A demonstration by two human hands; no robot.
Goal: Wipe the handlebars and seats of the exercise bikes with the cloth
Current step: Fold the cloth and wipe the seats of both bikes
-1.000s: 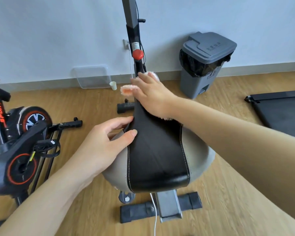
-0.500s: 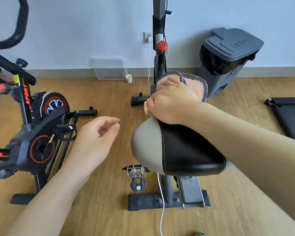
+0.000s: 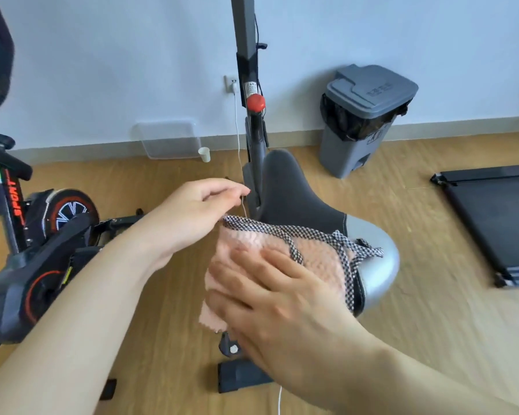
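Right hand (image 3: 282,304) is laid flat on the pink cloth (image 3: 315,259), fingers straight and spread, pressing it onto the bike seat (image 3: 294,199). The cloth has a checkered trim, sits right under that palm, and hangs off the seat edge nearest the left hand (image 3: 192,214). The left hand hovers just beside the cloth's far corner with its fingers curled and fingertips close together. Honestly can't tell if it's pinching anything. Past the left hand's fingertips, the bike post has a red knob (image 3: 255,102). A second bike (image 3: 42,235) sits out beyond the left arm, a grey bin (image 3: 369,115) is by the wall beyond the right hand, and a treadmill (image 3: 498,223) is off to the right-hand side.
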